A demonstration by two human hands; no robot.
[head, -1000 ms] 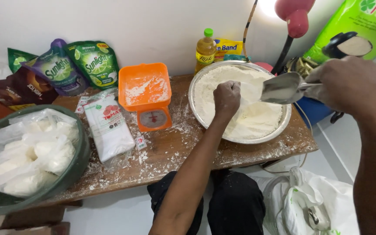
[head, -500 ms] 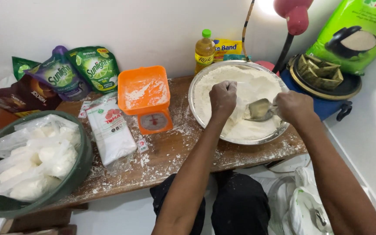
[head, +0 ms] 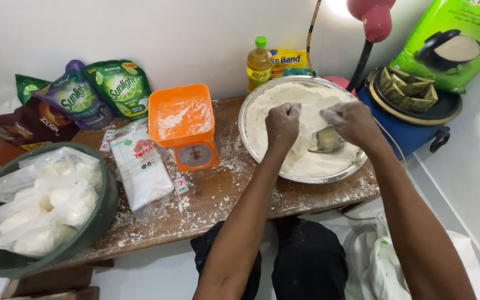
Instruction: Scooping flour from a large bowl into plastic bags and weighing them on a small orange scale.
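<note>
Flour (head: 306, 161) sitting in a wide metal bowl (head: 251, 145) at the far right of the table (head: 218, 194), both hands working over it. Left hand (head: 282, 123) curled into a fist, fingers pressed together, seemingly pinching a thin clear bag (head: 312, 119). Right hand (head: 354, 121) gripping a metal scoop (head: 324, 141) down in the flour, fingers wrapped round it. Orange kitchen scale (head: 184, 123) standing just left of the bowl, dusted white. Green basin (head: 104, 214) of filled bags resting at the near left.

right hand (head: 354, 122) lowered into bowl (head: 251, 139) | scoop (head: 324, 141) now in flour
</note>
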